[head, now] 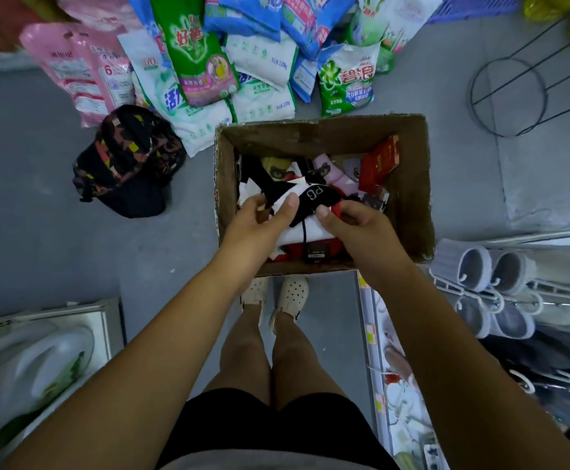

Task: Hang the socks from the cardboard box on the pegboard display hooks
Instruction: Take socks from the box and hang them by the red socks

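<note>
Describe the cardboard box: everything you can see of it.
The box is brown cardboard, open-topped, with rough rims, upright on the grey floor. Detergent bags lie at its far side. Inside: jumbled socks and a red packet by the right wall. The left hand and right hand reach in, pinching a black sock.
</note>
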The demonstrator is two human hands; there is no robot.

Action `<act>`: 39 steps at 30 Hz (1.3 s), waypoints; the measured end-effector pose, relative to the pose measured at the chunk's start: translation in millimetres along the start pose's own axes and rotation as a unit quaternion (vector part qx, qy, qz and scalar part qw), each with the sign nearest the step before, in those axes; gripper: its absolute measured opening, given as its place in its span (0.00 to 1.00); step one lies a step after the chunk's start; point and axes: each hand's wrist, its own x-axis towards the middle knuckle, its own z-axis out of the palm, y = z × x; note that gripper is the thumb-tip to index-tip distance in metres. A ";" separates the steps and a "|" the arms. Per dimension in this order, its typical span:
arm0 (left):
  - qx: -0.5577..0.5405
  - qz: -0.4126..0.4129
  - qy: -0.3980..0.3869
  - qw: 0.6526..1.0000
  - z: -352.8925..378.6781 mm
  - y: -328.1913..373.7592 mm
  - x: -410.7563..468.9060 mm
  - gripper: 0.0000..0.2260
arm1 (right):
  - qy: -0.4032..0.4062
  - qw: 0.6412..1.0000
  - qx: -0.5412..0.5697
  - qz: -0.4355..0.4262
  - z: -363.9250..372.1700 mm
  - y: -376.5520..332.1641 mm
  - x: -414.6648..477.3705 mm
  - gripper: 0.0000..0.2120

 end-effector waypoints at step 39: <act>0.189 0.053 -0.470 0.860 57.2 33.7 -200.5 0.09 | 0.466 0.781 0.404 -0.097 93.7 67.9 -351.9 0.28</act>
